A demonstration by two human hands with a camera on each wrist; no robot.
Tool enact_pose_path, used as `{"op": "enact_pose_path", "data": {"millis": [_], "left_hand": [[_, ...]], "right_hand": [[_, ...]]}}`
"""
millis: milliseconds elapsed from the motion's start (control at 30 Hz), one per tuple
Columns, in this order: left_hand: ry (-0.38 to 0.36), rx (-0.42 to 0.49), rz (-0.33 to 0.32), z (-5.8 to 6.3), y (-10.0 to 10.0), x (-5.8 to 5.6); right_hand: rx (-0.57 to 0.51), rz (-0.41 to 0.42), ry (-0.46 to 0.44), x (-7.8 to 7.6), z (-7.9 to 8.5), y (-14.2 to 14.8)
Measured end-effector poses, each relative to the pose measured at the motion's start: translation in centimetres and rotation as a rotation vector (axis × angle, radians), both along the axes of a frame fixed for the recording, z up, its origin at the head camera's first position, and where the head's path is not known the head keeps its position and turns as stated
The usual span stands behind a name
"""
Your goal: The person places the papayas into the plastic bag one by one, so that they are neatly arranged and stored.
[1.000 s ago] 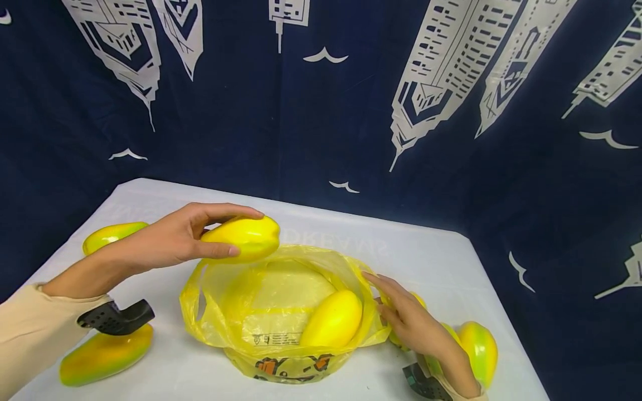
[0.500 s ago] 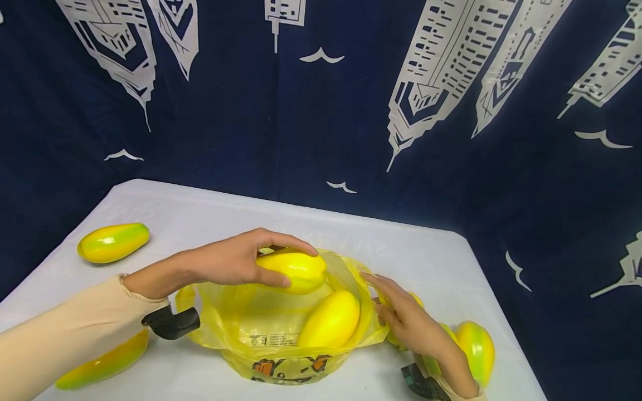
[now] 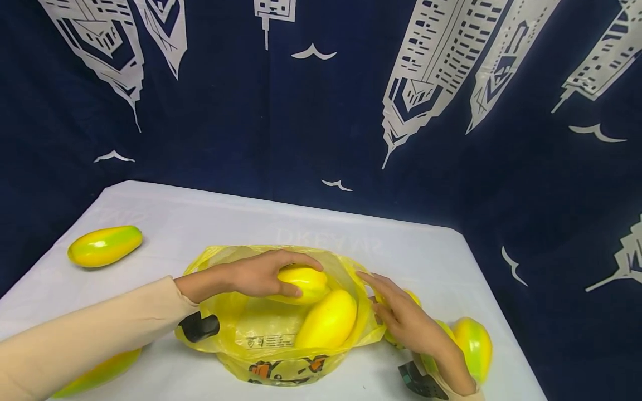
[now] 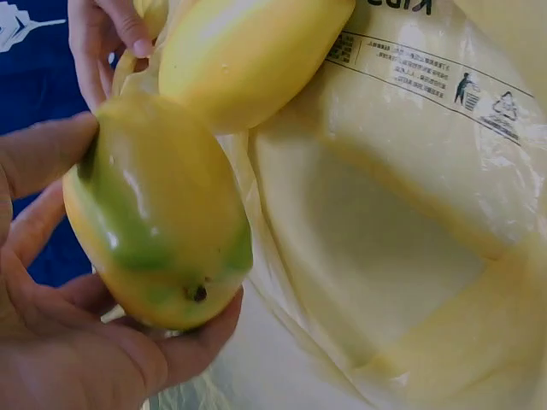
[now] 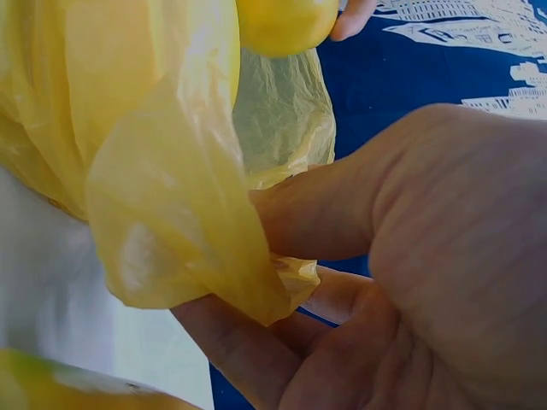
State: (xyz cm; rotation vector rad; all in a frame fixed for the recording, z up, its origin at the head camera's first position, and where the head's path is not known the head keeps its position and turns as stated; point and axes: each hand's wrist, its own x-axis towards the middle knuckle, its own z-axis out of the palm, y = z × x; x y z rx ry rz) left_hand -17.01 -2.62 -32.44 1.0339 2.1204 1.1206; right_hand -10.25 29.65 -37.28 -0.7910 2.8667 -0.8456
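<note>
My left hand (image 3: 258,274) grips a yellow papaya (image 3: 306,283) over the mouth of a yellow plastic bag (image 3: 286,370). Green patches and a dark stem spot mark this papaya's end in the left wrist view, where fingers and thumb wrap its sides. Inside the bag, on its right side, rests another yellow papaya (image 3: 328,320), close beside the held one. At the bag's right edge, my right hand (image 3: 413,323) holds the rim; the right wrist view shows the thin film (image 5: 171,196) pinched between thumb and fingers.
On the white table (image 3: 165,217), a yellow-green papaya (image 3: 105,246) lies at the back left. Another papaya (image 3: 102,373) is partly hidden under the left sleeve. Several more, including a striped one (image 3: 472,348), lie around my right forearm. A dark blue printed cloth (image 3: 321,122) hangs behind.
My left hand has carried the papaya right and down, from above the bag's left back rim into its mouth. My right hand stays at the rim.
</note>
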Motion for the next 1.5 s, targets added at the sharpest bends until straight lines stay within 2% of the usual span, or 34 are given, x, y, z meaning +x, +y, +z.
{"op": "enact_pose_path", "data": {"millis": [133, 333, 533, 667, 833, 1067, 1500], "left_hand": [[0.051, -0.029, 0.038, -0.6, 0.5, -0.2], [0.062, -0.039, 0.09, -1.8, 1.7, -0.6], [0.141, -0.065, 0.114, -3.0, 2.6, -1.2], [0.159, -0.059, 0.132, -3.6, 3.2, -1.4], [0.155, -0.065, 0.162, -4.2, 4.0, -1.2], [0.131, -0.135, 0.23, -5.0, 4.7, -0.7], [0.121, -0.147, 0.217, -5.3, 5.1, -1.2]], "right_hand": [[-0.002, 0.002, 0.003, 0.0, 0.0, 0.0], [0.0, 0.001, 0.003, -0.1, 0.1, 0.0], [-0.02, 0.016, -0.001, -0.1, 0.0, 0.0], [-0.006, 0.01, -0.004, -0.1, 0.0, -0.1], [0.005, -0.008, -0.026, 0.0, 0.1, 0.0], [0.008, -0.007, -0.037, 0.0, 0.1, -0.1], [0.012, -0.022, -0.052, 0.0, 0.1, -0.1]]}}
